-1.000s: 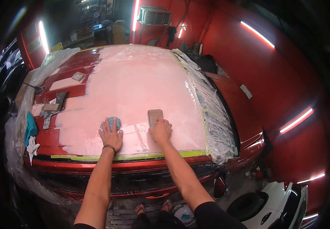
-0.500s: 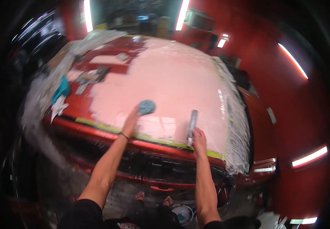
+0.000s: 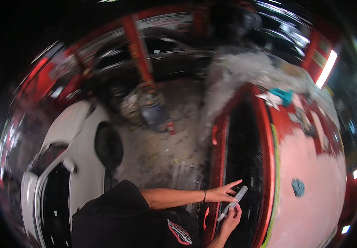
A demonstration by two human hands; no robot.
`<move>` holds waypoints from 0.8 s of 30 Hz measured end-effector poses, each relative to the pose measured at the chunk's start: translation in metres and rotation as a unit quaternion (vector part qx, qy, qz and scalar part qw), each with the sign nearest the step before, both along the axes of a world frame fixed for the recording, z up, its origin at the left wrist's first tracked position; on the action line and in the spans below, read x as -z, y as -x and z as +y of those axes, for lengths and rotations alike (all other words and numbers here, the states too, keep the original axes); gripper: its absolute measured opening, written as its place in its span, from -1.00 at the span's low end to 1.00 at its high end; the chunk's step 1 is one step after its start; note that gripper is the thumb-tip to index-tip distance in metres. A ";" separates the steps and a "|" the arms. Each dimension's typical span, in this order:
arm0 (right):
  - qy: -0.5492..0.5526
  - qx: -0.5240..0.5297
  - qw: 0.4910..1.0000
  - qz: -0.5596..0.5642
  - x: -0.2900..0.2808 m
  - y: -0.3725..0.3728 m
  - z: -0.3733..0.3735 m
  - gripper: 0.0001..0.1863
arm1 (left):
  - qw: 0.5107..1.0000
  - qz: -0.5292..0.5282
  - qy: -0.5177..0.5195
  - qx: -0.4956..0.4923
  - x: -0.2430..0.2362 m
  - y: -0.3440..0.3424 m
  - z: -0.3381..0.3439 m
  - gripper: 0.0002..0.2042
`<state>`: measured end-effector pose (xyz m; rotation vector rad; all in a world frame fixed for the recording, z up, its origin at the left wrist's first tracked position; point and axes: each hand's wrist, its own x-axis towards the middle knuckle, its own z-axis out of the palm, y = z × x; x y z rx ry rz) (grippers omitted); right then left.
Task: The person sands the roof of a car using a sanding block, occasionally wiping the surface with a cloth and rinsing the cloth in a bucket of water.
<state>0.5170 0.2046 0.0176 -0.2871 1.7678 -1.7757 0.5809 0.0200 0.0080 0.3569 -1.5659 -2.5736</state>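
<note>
My right hand [image 3: 231,220] is closed round the lower part of a long, narrow grey sanding block [image 3: 239,196], which tilts up to the right. Over the block's upper half reaches my left hand [image 3: 222,193], its fingers spread and its index finger pointing away. Those fingertips are at the block or touching it; blur hides which. Both hands are in front of the dark side windows of a red car [image 3: 266,136]. On the pale pink coated roof [image 3: 300,165] lies a round blue-green sanding disc [image 3: 298,187], apart from my hands.
Yellow-green tape [image 3: 276,165] runs along the roof edge. A teal cloth [image 3: 282,96], a white rag [image 3: 270,99] and clear plastic sheeting [image 3: 244,68] are at the roof's far end. To my left stands a white car [image 3: 85,165]; ahead are a bin [image 3: 151,109] and red post [image 3: 137,49].
My view has swung left, away from facing the roof. My left hand has let go of the sanding disc and come over beside the block, which my right hand has carried off the roof.
</note>
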 end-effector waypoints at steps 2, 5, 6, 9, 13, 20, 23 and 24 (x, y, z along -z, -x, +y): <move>-0.038 -0.088 0.995 -0.016 -0.012 -0.018 -0.010 -0.56 | 0.998 0.002 -0.038 -0.040 0.011 -0.037 -0.007 0.06; -0.016 -0.147 0.989 0.001 0.013 -0.019 -0.021 -0.57 | 0.995 -0.044 -0.073 -0.059 -0.007 -0.068 -0.011 0.01; -0.024 -0.171 0.985 -0.006 0.005 -0.024 -0.026 -0.56 | 0.992 -0.030 -0.089 -0.083 -0.003 -0.076 -0.013 -0.03; -0.027 -0.215 0.976 -0.006 -0.007 -0.036 -0.045 -0.53 | 0.986 -0.004 -0.081 -0.143 0.004 -0.093 -0.025 -0.06; -0.026 -0.308 0.949 0.057 -0.020 -0.045 -0.072 -0.40 | 0.974 0.034 -0.059 -0.215 0.023 -0.111 -0.046 -0.07; -0.081 -0.360 0.928 0.051 -0.045 -0.061 -0.106 -0.19 | 0.967 0.055 -0.109 -0.222 0.000 -0.138 -0.085 -0.06; -0.080 -0.355 0.931 0.013 -0.053 -0.072 -0.116 -0.17 | 0.966 0.053 -0.107 -0.228 0.005 -0.146 -0.098 -0.06; -0.076 -0.353 0.932 0.005 -0.053 -0.074 -0.118 -0.16 | 0.966 0.049 -0.108 -0.229 0.007 -0.148 -0.102 -0.05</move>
